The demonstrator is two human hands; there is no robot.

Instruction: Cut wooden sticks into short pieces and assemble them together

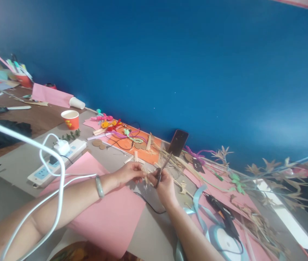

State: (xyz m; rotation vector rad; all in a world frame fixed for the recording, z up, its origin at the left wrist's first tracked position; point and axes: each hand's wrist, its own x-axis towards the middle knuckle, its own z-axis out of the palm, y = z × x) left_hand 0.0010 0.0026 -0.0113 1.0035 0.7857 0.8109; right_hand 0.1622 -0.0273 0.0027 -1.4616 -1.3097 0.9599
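Observation:
My left hand (132,173), with a pale bangle (99,186) on its wrist, pinches a small piece of straw-coloured dried husk (146,177) between thumb and fingertips. Close beside it, my right hand (165,186) is closed around the dark handles of a pair of scissors (159,175), whose blades point up and away toward the phone. The fingertips of both hands nearly meet at the husk. Below my left forearm lies a sheet of pink paper (110,217) on the grey table. The exact shape of the husk piece is too small to make out.
A white power strip (57,163) and a looping white cable (62,192) are at the left, near an orange paper cup (70,119). A phone (178,142) leans on the blue wall. At right lie a glue gun (223,215), blue ribbon (197,199) and dried stalks (262,224).

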